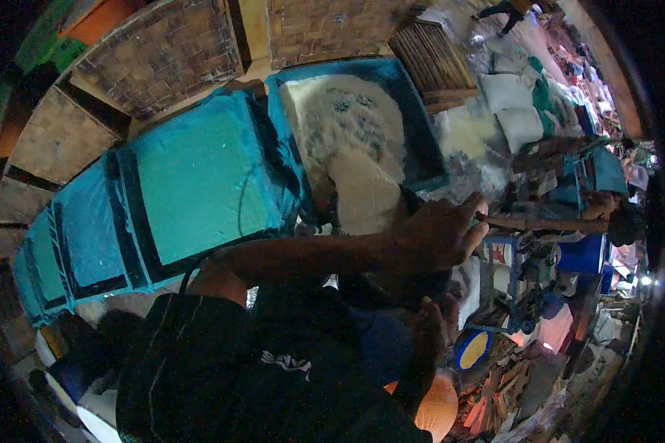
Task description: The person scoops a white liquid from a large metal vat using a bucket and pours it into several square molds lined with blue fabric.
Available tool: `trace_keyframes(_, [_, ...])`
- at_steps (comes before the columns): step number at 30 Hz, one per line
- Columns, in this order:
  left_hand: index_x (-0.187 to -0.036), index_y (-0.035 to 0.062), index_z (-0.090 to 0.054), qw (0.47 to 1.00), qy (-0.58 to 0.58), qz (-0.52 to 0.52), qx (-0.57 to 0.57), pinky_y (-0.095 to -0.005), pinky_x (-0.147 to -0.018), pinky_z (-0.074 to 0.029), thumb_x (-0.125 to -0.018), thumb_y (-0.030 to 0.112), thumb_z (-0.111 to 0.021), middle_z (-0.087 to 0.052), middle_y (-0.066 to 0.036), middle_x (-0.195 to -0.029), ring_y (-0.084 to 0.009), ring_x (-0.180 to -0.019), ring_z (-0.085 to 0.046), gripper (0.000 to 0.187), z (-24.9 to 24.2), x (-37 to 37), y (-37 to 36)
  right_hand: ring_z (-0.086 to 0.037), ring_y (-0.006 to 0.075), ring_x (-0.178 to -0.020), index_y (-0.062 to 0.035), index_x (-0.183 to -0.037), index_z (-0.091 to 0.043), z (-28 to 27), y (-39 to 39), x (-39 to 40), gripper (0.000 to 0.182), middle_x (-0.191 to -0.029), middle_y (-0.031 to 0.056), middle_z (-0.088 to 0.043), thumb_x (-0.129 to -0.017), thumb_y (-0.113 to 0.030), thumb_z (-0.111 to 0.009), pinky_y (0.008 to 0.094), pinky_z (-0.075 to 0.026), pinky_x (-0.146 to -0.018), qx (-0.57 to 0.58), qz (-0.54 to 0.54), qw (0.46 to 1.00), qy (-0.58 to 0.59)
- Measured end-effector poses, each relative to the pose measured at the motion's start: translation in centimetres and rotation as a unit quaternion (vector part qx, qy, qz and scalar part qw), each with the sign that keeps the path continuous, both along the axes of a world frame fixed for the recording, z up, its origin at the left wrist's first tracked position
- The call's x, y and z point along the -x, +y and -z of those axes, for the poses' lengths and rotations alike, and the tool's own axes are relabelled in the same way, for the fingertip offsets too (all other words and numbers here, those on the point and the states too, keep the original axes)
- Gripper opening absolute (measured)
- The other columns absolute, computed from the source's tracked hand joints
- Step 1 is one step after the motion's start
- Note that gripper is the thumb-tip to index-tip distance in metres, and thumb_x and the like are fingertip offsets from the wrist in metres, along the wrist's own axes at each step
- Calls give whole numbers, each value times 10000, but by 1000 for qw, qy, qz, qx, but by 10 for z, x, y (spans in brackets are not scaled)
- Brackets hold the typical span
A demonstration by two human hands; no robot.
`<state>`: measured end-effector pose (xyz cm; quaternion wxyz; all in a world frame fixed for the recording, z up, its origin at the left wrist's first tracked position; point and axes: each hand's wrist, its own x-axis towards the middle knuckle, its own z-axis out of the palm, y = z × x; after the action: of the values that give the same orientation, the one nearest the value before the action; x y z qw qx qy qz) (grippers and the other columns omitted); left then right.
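My left hand (pixel 451 230) reaches out past the dark shirt, with its fingers apart and slightly bent. Just beyond its fingertips is the near end of a brown wooden bar (pixel 547 224); whether they touch is unclear. Lower down, my right hand (pixel 431 319) is in deep shadow near my body, and its grip cannot be made out. Beyond my left forearm, a teal-lined tray (pixel 428 151) holds pale, grainy material (pixel 366 184), partly wet or clumped.
A long teal-covered frame (pixel 199 184) with dark crossbars lies at left. Woven panels (pixel 162 59) stand behind. White sacks (pixel 517 125) lie at upper right. Blue buckets (pixel 580 255), a blue-rimmed round container (pixel 473 349) and wood scraps (pixel 495 387) are at right. A person's legs (pixel 506 18) show farther off.
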<state>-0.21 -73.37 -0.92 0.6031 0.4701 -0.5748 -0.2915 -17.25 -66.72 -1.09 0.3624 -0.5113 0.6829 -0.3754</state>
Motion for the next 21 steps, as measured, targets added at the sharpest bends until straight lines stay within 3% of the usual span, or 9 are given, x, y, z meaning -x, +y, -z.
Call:
trace_keyframes(1, [-1118, 12, -467, 1000, -9, -15, 17, -545, -592, -495, -933, 211, -559, -612, -213, -623, -434, -589, -625, 287, 3, 0, -3, -544, 162, -732, -71, -1262, -506, 2, 1, -1, 532, -930, 45, -576, -772, -20, -707, 285, -467, -572, -138, 169, 966, -136])
trace_keyframes(3, [-1123, 13, -457, 1000, -7, -10, 20, -544, -588, -495, -932, 216, -562, -616, -213, -631, -435, -587, -626, 297, 7, -1, -5, -540, 142, -727, -57, -1252, -510, 27, -2, 25, 518, -896, 38, -551, -776, -24, -712, 275, -458, -555, -51, 53, 984, -162])
trace_keyframes(7, [-1122, 15, -453, 1000, 9, 4, 28, -543, -586, -493, -931, 222, -564, -620, -211, -636, -433, -585, -627, 303, 8, -7, -7, -532, 128, -722, -53, -1197, -515, 30, -12, 17, 467, -876, 24, -530, -779, -52, -723, 273, -458, -553, -43, 29, 985, -163])
trace_keyframes(10, [-1118, 14, -444, 999, -36, -9, 30, -543, -579, -483, -936, 206, -556, -619, -198, -645, -422, -599, -631, 287, 8, -11, -5, -520, 105, -692, -65, -1105, -531, 56, -36, 51, 356, -852, 10, -522, -796, -62, -709, 262, -454, -537, -74, -65, 979, -181])
trace_keyframes(11, [-1118, 14, -444, 999, -37, -8, 31, -543, -579, -483, -936, 206, -556, -619, -198, -645, -422, -599, -631, 287, 10, -12, -5, -516, 97, -676, -71, -1069, -533, 64, -44, 52, 310, -837, 3, -523, -808, -78, -702, 252, -448, -526, 161, -209, 960, 91])
trace_keyframes(13, [-1129, 6, -422, 998, -56, -8, 37, -527, -574, -479, -933, 171, -559, -625, -190, -683, -404, -636, -637, 291, 16, -12, -6, -511, 89, -661, -77, -1033, -536, 72, -47, 55, 265, -822, -4, -525, -821, -95, -695, 241, -443, -515, 371, -320, 798, 350])
trace_keyframes(14, [-1129, 6, -422, 998, -57, -7, 37, -527, -574, -479, -933, 171, -559, -625, -190, -683, -404, -636, -637, 291, 19, -12, -6, -514, 91, -666, -76, -1038, -544, 51, -38, 28, 255, -838, 1, -533, -830, -109, -688, 240, -451, -524, 178, -229, 953, 92])
trace_keyframes(15, [-1137, 2, -412, 996, -65, -15, 56, -522, -583, -480, -929, 155, -562, -628, -190, -704, -401, -656, -638, 299, 22, -12, -6, -517, 94, -671, -76, -1044, -552, 35, -33, 7, 247, -854, 6, -540, -839, -123, -681, 239, -460, -533, -40, -107, 977, -179])
trace_keyframes(21, [-1180, -7, -389, 994, -84, 50, 46, -501, -629, -496, -891, 118, -594, -636, -195, -765, -399, -723, -646, 375, 34, -19, -5, -545, 114, -725, -55, -1092, -561, 18, -36, -18, 261, -941, 24, -575, -859, -125, -657, 257, -488, -608, -87, -62, 986, -126])
